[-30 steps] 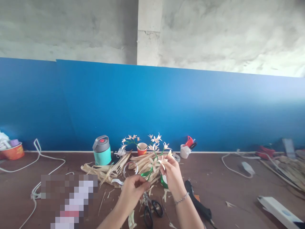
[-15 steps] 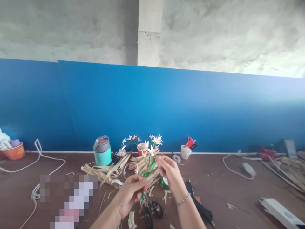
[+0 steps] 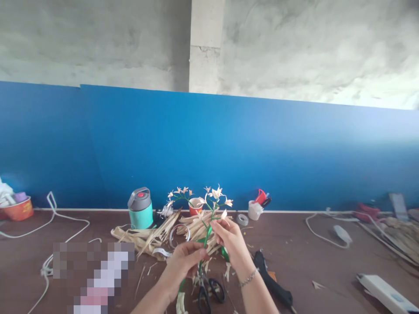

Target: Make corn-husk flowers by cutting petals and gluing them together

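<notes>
My left hand is closed round the lower green stem of an artificial flower spray with small cream blossoms. Higher up, the fingertips of my right hand pinch the same spray at a stem just under a blossom. Below my hands, black-handled scissors lie on the table. Dried husk strips are heaped behind the spray, and a green tape roll is partly hidden by my right hand. Another sprig of small blossoms stands out to the left, near a red cup.
A turquoise flask stands behind the husks. To the right are a white cup of pens, a tape roll and a black glue gun. White cables trail at left. A blue partition closes off the back.
My right hand has moved slightly left and down onto the spray's stem. Blossoms on its right side now spread outward. My left hand has shifted slightly right, still holding the stem.
</notes>
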`<state>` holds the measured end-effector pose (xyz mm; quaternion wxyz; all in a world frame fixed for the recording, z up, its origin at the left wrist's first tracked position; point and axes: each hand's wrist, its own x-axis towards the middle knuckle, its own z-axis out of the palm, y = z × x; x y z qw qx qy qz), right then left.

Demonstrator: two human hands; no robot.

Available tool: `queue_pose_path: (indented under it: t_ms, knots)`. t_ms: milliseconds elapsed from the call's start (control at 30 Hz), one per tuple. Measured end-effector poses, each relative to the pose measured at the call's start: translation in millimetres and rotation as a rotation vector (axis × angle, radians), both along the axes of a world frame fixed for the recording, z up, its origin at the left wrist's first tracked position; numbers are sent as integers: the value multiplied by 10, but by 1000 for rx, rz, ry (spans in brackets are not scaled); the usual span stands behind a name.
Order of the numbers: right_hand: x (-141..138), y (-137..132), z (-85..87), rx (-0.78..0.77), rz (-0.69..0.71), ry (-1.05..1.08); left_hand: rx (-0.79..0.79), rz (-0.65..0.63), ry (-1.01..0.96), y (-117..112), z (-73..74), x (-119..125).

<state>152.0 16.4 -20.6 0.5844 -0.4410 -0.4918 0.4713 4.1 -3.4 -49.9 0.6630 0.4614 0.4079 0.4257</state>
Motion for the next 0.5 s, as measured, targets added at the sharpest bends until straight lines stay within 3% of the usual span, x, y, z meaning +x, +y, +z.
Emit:
queue_pose_path:
  t_ms: [333,400,500]
  knots:
    - [77,38,-1,37,-75,33,58,-43,-31,72,-121,-16]
    - [105,46,-15,50,-83,34,96,45,3,100,-169,-12]
    - [156,121,-29,92,-117,19,238,322,78,139,-260,-43]
